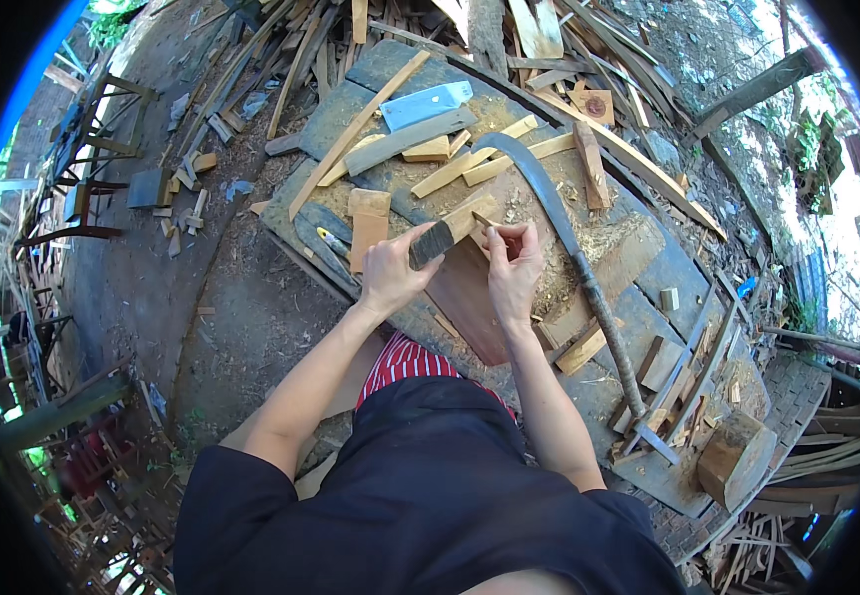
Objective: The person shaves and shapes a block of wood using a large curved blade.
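My left hand [395, 272] grips a short wooden block [433, 244] with a dark end near me and a pale far end. In a pinch, my right hand [516, 264] holds a thin dark stick [482, 219], perhaps a pencil, whose tip meets or nearly meets the block's pale end. Under the hands lies a wide reddish-brown board [464, 297]. Just right of my right hand, a long curved sickle-like blade [541, 183] with a wrapped handle [610, 335] rests across the worktable [405, 64].
Pale offcuts [440, 177], a blue carton [427, 105] and sawdust lie on the table's far half. A hammer [656, 442] and a thick wood chunk [735, 459] are at the right. Scrap strips [301, 64] pile up beyond; wooden frames [103, 124] stand at the left.
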{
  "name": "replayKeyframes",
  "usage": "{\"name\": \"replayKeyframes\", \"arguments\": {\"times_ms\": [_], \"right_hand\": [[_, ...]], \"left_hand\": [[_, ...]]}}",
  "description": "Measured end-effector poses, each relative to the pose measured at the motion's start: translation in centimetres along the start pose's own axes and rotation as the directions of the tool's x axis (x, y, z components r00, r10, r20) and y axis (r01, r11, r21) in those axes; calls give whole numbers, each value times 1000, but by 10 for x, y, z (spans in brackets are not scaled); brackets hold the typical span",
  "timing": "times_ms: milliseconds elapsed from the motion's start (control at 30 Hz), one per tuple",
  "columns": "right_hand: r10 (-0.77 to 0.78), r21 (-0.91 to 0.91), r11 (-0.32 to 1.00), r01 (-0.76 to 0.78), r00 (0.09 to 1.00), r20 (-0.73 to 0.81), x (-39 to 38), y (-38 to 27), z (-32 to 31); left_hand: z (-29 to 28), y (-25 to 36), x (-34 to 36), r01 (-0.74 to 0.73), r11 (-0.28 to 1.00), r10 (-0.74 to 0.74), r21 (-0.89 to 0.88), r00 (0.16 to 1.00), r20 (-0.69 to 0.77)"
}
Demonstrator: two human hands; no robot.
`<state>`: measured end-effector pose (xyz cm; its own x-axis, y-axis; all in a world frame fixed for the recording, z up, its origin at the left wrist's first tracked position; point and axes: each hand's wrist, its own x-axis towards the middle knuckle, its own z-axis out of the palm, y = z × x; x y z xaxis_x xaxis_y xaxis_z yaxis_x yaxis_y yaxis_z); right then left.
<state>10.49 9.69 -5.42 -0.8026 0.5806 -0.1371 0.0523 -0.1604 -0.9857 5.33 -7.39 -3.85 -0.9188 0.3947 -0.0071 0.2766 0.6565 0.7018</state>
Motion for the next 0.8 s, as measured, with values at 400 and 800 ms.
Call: {"name": "replayKeyframes", "arguments": {"times_ms": [400, 800], "right_hand": [[-351, -376, -53, 925, 335, 874, 62, -46, -30], [-24, -539, 301, 787, 571, 821, 89, -51, -24]], "left_hand": [[-3, -6, 2, -42, 999, 42, 24, 999, 8], [-6, 1, 6, -107, 992, 102, 68, 993, 65]]}}
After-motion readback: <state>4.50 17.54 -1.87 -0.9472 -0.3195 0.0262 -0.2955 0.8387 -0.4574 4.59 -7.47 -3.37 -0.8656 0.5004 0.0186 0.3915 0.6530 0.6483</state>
